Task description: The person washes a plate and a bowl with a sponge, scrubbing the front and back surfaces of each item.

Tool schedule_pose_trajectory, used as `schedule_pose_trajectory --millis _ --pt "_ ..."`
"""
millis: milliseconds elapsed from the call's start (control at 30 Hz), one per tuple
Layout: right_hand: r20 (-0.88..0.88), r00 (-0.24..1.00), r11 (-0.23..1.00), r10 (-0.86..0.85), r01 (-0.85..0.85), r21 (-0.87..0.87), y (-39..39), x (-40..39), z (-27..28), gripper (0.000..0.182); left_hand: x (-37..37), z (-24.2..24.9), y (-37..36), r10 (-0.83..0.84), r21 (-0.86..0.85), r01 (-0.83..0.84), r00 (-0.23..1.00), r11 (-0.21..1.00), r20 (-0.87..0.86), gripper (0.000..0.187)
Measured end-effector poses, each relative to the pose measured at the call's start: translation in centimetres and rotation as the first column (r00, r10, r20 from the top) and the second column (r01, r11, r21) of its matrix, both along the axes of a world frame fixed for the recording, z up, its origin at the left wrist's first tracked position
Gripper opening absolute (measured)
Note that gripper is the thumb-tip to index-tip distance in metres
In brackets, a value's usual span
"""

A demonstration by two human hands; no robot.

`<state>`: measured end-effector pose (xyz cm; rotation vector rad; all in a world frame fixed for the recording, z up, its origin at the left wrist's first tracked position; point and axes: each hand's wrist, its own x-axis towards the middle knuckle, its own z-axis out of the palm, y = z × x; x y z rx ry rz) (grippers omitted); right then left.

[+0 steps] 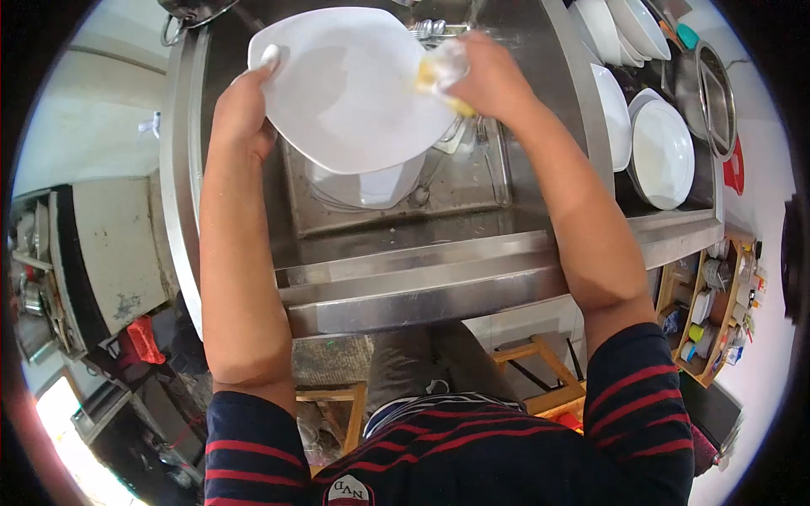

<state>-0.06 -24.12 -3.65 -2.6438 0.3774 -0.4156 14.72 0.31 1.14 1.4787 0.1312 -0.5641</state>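
Observation:
A large white squarish plate [350, 93] is held up over the steel sink, its top face toward me. My left hand [245, 110] grips its left edge, with the thumb on the face and some white foam by the thumb. At the plate's right edge, my right hand [489, 76] is closed round a yellow sponge [429, 74] covered in white foam; the hand is slightly blurred. Below the plate, a stack of white plates [371, 187] sits in the sink basin [337, 221]. Several forks and spoons [434, 29] lie behind and beside my right hand.
On the right rack stand white bowls and plates [664, 152] and a steel pot or strainer [715, 101]. A metal pot [196, 12] sits at the upper left. The sink's front rim [422, 295] runs before my body. A wooden stool [540, 371] and shelf [713, 312] are lower right.

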Motion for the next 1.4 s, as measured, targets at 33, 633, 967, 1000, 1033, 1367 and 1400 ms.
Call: schedule_pose_trajectory --millis 33,633,967,1000,1033,1367,1400 --pt "-0.001 1.0 1.0 -0.002 0.002 -0.003 -0.7 -0.1 0.1 0.048 0.1 -0.1 0.1 -0.064 0.029 0.065 0.998 0.997 -0.007 0.049" --pt "0.089 0.977 0.973 -0.195 0.204 -0.107 0.5 0.3 -0.2 0.048 -1.7 1.3 -1.0 -0.144 0.108 0.143 0.99 0.984 0.0 0.046" --pt "0.047 0.999 0.965 0.011 -0.023 0.261 3.8 0.1 0.7 0.053 -1.8 0.8 -1.3 -0.067 0.034 0.066 0.997 0.997 0.039 0.044" --pt "0.01 1.0 0.981 -0.004 0.002 0.192 4.2 0.1 0.5 0.052 -2.1 0.9 -1.3 -0.071 0.036 0.069 0.997 0.997 0.039 0.044" --pt "0.019 0.999 0.993 -0.045 0.042 0.106 3.9 0.1 0.3 0.051 -2.4 0.9 -1.2 -0.134 0.036 0.132 0.99 0.991 0.042 0.044" --pt "0.274 0.958 0.957 -0.086 0.003 0.291 5.3 0.3 3.2 0.037 -4.6 -0.1 -2.3 -0.343 -0.089 0.348 0.937 0.933 0.066 0.045" --pt "0.378 0.924 0.963 0.047 -0.143 0.229 6.1 0.6 2.6 0.043 -4.5 0.0 -2.2 -0.341 -0.086 0.346 0.937 0.934 0.068 0.045"
